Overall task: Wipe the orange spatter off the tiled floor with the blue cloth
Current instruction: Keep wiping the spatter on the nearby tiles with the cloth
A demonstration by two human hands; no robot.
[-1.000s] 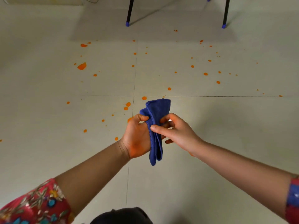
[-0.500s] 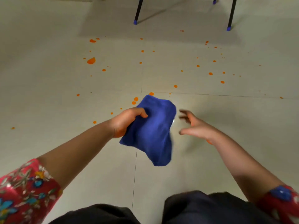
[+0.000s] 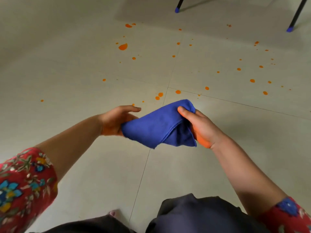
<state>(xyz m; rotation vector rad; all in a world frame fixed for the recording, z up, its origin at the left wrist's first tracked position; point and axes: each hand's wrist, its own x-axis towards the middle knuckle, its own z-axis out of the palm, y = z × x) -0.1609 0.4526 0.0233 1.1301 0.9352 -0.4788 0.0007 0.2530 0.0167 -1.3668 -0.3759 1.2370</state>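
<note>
A folded blue cloth [image 3: 156, 126] hangs in the air between my two hands, above the pale tiled floor [image 3: 75, 84]. My right hand [image 3: 200, 126] grips its right side, thumb on top. My left hand [image 3: 116, 121] holds the cloth's left corner from below, with its fingers stretched out. Both palms carry orange stains. Orange spatter [image 3: 123, 46] dots the floor ahead, from the large blob at the far left to many small drops [image 3: 252, 80] at the right; the nearest drops [image 3: 159, 95] lie just beyond the cloth.
Two thin black furniture legs with blue feet [image 3: 176, 10] [image 3: 289, 29] stand at the top, beyond the spatter. My dark-clothed knees [image 3: 193, 216] fill the bottom edge. Tile joints cross just ahead of the cloth.
My right hand, which had let go half a second ago, has taken hold of the cloth's right side. The cloth is now spread between both hands. The view has tilted and moved closer to the floor.
</note>
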